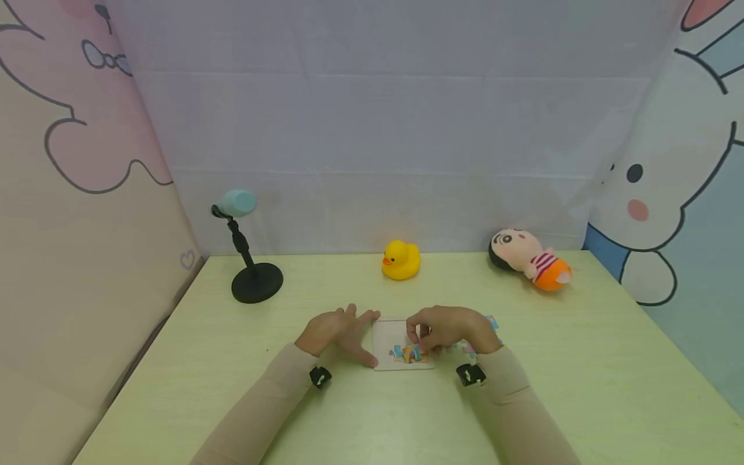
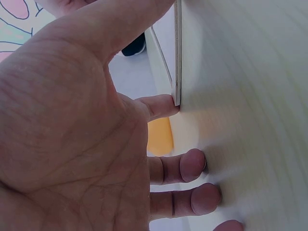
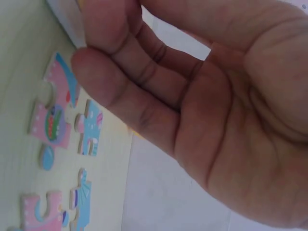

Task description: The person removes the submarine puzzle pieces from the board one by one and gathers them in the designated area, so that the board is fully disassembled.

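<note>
A flat, pale puzzle board [image 1: 388, 332] lies on the table between the hands, with several colourful pieces along its near edge. My left hand [image 1: 341, 330] steadies the board's left side, fingers spread and thumb at the near corner. In the left wrist view, one fingertip touches a corner of the board [image 2: 177, 57]. Curled over the board's right part, my right hand [image 1: 450, 325] pinches a puzzle piece [image 1: 414, 354] near the bottom row. Its fingertips are mostly hidden in the right wrist view. Loose pink and blue puzzle pieces [image 3: 54, 118] lie beneath and beside the right hand.
Behind the board stands a yellow rubber duck [image 1: 401, 261]. A soft doll [image 1: 531, 258] with orange shorts lies at the back right. At the back left is a light-blue device on a black stand [image 1: 257, 283]. A pale wall [image 1: 372, 129] rises behind the table.
</note>
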A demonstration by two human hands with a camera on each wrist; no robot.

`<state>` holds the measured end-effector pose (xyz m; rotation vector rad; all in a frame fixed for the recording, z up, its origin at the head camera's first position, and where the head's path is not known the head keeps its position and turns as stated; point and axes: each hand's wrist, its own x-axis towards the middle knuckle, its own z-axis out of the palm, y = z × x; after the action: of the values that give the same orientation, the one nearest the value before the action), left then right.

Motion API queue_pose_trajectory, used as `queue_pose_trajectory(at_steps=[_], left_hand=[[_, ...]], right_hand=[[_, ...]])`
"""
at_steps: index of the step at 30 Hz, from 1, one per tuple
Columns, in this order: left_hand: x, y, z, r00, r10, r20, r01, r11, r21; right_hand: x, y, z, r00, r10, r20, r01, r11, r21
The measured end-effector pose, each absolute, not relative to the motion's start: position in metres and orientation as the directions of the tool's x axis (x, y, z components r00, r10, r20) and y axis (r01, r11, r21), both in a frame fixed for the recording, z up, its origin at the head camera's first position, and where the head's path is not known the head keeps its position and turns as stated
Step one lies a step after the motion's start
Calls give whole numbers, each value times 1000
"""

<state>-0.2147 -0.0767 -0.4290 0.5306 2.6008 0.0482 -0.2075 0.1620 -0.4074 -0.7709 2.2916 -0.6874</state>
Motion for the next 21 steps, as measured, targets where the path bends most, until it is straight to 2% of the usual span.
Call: queue_pose_trajectory(at_steps=[10, 16, 21], left_hand=[[-216, -77, -432, -813, 382, -440, 366, 922, 124], [-214, -78, -430, -811, 394, -433, 377, 917, 129], [-214, -78, -429, -812, 387, -437, 371, 920, 126]], right_hand=[[-206, 154, -414, -682, -613, -399, -347, 751, -562], [-204, 150, -413, -663, -657, -359, -424, 725, -543], [-204, 154, -407, -670, -654, -352, -426, 727, -539]])
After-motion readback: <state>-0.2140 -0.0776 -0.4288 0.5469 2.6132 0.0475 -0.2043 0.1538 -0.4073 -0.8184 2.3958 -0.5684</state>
